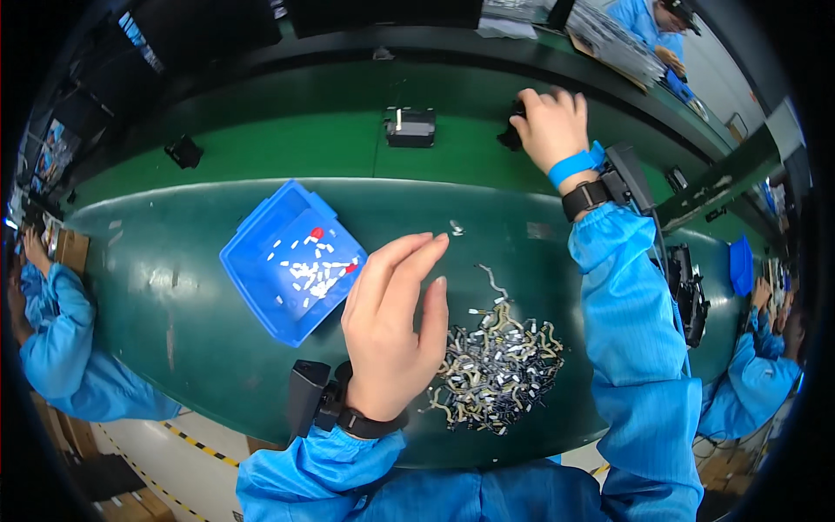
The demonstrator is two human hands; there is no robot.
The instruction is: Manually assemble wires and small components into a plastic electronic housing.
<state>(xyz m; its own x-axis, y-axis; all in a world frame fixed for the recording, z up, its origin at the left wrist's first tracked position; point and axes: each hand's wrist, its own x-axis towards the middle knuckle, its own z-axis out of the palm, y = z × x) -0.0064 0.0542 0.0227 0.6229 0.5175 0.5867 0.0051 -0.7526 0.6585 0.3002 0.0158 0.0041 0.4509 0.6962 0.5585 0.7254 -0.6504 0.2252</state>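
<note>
Beyond the dark green, smooth-topped bench's (200, 296) far edge: small black object (509, 137) just left of right hand (557, 130), the nearer hand, partly covered; long axis unclear. Fingers curled; can't tell if gripping. Left hand (391, 326) half open, nothing visible held; tangled cream-and-black wire pile with white connectors (500, 370) just right of it.

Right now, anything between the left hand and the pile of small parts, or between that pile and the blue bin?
Nothing visible between the left hand and the pile of small parts. Between the pile and the blue bin, only the left hand itself.
</note>
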